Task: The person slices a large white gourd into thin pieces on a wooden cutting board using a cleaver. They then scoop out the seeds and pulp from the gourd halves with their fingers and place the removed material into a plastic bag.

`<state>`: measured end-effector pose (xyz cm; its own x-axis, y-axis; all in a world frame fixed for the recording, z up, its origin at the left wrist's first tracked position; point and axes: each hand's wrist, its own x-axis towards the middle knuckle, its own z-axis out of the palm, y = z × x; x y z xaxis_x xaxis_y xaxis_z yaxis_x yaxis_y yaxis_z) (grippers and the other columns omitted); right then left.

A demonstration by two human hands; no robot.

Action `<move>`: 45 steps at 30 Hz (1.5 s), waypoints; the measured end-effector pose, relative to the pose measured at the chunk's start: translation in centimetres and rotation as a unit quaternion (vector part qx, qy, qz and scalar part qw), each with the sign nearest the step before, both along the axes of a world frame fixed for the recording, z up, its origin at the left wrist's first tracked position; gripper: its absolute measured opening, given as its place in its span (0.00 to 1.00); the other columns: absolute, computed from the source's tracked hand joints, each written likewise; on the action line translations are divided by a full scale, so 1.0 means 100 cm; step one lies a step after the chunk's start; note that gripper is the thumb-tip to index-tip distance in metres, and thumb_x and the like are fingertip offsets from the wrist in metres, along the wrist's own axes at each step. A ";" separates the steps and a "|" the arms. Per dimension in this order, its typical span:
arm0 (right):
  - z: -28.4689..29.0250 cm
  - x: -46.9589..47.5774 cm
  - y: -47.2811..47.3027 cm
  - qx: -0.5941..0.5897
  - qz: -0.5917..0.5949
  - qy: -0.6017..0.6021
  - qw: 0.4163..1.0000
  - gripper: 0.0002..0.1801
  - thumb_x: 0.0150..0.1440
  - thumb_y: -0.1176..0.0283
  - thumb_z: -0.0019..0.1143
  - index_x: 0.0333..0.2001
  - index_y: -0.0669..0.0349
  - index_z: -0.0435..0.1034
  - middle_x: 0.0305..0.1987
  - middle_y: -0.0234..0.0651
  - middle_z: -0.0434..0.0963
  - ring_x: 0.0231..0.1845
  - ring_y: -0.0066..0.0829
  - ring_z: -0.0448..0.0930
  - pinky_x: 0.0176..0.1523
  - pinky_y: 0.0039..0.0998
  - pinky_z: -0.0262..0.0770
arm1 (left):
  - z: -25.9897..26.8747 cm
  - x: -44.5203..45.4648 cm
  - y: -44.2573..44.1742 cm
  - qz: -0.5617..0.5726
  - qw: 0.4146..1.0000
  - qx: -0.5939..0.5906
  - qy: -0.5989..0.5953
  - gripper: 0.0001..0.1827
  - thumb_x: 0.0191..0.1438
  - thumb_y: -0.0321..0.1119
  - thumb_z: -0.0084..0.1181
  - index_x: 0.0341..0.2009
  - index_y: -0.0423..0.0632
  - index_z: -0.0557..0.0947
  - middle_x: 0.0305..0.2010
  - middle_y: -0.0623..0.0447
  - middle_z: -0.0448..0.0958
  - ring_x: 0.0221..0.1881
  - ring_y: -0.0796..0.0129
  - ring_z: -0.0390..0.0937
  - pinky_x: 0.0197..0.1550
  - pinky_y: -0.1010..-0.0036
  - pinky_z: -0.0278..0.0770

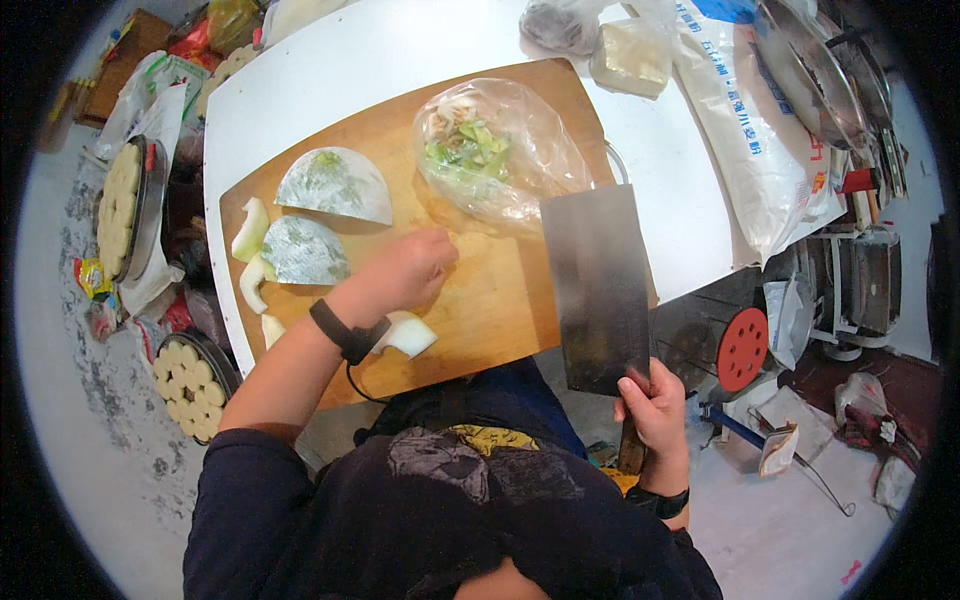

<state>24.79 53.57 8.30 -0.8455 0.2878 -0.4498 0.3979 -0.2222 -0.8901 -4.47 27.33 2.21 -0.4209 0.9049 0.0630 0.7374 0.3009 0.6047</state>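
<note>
My right hand (651,409) grips the wooden handle of a broad cleaver (598,289), its blade pointing away from me over the right edge of a wooden cutting board (495,300). My left hand (420,262) is curled above the board's middle; its fingertips are turned down, and whether it holds something small cannot be told. Two wedges of winter melon with whitish-green rind, a larger one (330,184) and a smaller one (304,251), lie left of it. Pale melon pieces (406,334) rest near my left wrist and at the board's left edge. A clear plastic bag (499,150) of scraps lies at the back.
The board lies on a white table (300,97). Behind it sit a bagged pale block (632,56) and a large flour sack (757,127). Round trays of pale dough pieces (191,386) stand at the left. A red perforated disc (742,349) is at the right, below the table.
</note>
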 end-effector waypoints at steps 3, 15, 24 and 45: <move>-0.006 0.001 -0.001 0.003 0.015 -0.014 1.000 0.13 0.63 0.77 0.54 0.51 0.71 0.70 0.33 0.31 0.77 0.23 0.17 0.74 0.27 0.21 0.72 | -0.022 0.007 -0.005 -0.015 0.998 -0.060 0.022 0.03 0.46 0.26 0.57 0.28 0.44 0.77 0.29 0.44 0.73 0.34 0.45 0.74 0.38 0.55 0.74; -0.017 0.005 0.009 0.400 0.194 0.017 0.895 0.11 0.58 0.74 0.57 0.46 0.59 0.74 0.33 0.46 0.78 0.30 0.49 0.79 0.33 0.39 0.76 | -0.023 0.011 0.009 -0.025 0.984 -0.165 0.068 0.03 0.47 0.28 0.56 0.27 0.43 0.77 0.30 0.42 0.75 0.34 0.44 0.76 0.37 0.54 0.75; -0.016 -0.005 0.007 0.473 0.224 0.043 0.851 0.14 0.56 0.75 0.57 0.48 0.58 0.72 0.32 0.43 0.76 0.30 0.49 0.79 0.31 0.44 0.75 | 0.050 -0.034 0.068 0.153 0.973 0.169 0.046 0.05 0.53 0.29 0.56 0.31 0.41 0.79 0.33 0.39 0.76 0.36 0.43 0.76 0.38 0.55 0.73; -0.014 -0.011 0.018 0.480 0.238 0.016 0.844 0.14 0.57 0.73 0.58 0.48 0.57 0.72 0.33 0.42 0.76 0.32 0.49 0.79 0.34 0.45 0.76 | 0.030 -0.043 0.071 -0.018 0.966 -0.220 0.135 0.06 0.45 0.27 0.55 0.28 0.48 0.83 0.27 0.45 0.78 0.40 0.48 0.79 0.70 0.41 0.51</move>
<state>23.67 55.34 6.94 -0.9755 0.1307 -0.1768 0.2105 0.7867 -0.5803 -8.72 34.45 5.16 -0.4108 0.8830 -0.2272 0.8650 0.4562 0.2088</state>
